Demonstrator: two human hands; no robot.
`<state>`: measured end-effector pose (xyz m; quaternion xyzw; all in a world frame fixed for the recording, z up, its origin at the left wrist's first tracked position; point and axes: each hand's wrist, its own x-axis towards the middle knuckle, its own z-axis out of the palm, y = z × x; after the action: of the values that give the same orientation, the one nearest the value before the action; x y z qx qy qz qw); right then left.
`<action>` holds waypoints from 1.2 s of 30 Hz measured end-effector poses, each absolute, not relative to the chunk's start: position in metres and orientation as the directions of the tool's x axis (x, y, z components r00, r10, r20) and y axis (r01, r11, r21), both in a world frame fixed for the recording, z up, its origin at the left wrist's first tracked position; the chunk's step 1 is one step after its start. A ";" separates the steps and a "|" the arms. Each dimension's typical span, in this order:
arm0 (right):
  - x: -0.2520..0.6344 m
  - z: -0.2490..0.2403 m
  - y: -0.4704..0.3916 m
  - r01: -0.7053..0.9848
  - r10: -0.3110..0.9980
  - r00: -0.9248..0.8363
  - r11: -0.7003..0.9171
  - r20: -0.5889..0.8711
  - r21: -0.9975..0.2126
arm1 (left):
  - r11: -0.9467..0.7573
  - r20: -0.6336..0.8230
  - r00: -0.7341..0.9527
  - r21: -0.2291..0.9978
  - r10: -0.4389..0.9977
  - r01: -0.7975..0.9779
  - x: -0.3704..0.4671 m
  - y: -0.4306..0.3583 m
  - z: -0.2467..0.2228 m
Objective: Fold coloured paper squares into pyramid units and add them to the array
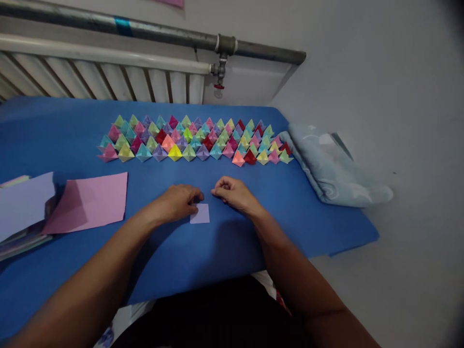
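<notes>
A small lavender paper square (202,214) lies flat on the blue table. My left hand (177,202) rests at its upper left corner, the thumb touching the paper and the curled fingers apart from the thumb. Just beyond the square to the right, my right hand (234,193) is closed, with thumb and forefinger pinched together; anything between them is too small to make out. Past both hands stand several rows of small folded paper boats (188,152) in many colours, set closely together.
A pink paper sheet (96,200) lies at the left, beside a stack topped with a lavender sheet (25,205). A folded light-blue cloth (337,169) lies at the right against the wall. Behind the blue table (152,270) are a radiator (126,79) and a metal pipe (170,34).
</notes>
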<state>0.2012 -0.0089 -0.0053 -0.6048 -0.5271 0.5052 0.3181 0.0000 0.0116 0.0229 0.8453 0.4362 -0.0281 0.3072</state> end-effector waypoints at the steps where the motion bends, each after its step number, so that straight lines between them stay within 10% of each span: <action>1: 0.201 -0.005 -0.008 0.300 0.955 -0.064 -0.258 -0.289 -0.918 | -0.426 -0.330 0.612 0.486 0.719 0.763 0.000 0.010 0.024; 9: 0.200 -0.002 -0.010 0.279 0.952 -0.043 -0.280 -0.303 -0.919 | -0.368 -0.328 0.589 0.537 0.739 0.759 -0.003 0.003 0.025; 18: 0.193 0.006 -0.018 0.179 0.961 -0.139 -0.213 -0.239 -0.961 | 0.127 -0.247 0.412 0.946 0.877 0.298 -0.018 0.012 0.012; 28: 0.174 -0.005 -0.021 0.012 0.963 -0.164 -0.215 -0.214 -0.976 | 0.199 -0.196 0.253 0.980 0.948 0.011 0.000 0.005 0.015; 36: 0.172 -0.008 -0.020 0.062 0.970 -0.140 -0.192 -0.199 -0.979 | 0.222 -0.268 0.342 0.961 0.901 0.166 -0.008 0.008 0.015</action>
<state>0.1723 -0.0204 -0.0080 -0.5210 -0.4952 0.5698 0.3983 -0.0078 0.0085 0.0149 0.5462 0.4883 0.3007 0.6106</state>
